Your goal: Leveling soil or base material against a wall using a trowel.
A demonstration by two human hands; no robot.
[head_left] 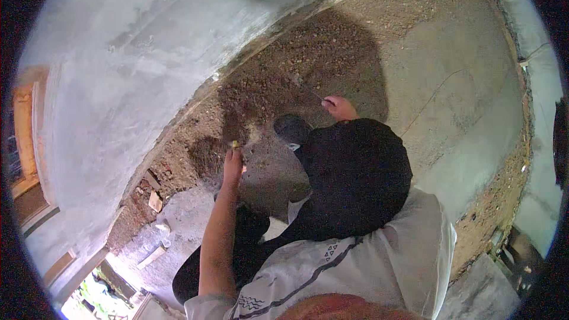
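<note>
My left hand (233, 168) is closed on a small thing with a yellowish end (235, 144) that sticks out past the fingers. It is held low over rough brown gravelly ground, and the rest of it I cannot make out. Farther forward and to the right, my right hand (341, 108) grips a thin, dark, rod-like tool (312, 92). A small pale end of this tool (297, 79) lies at or just above the loose pebbly soil (332, 35). My dark-clad knee (361, 172) and dark shoe (290, 128) are between the two hands.
A grey plastered wall (136, 53) curves along the left and top. Smooth grey mortar (456, 65) covers the floor at right, up to another wall. Broken pieces (155, 201) and a pale strip (152, 257) lie at lower left, below a wooden-framed window (25, 136).
</note>
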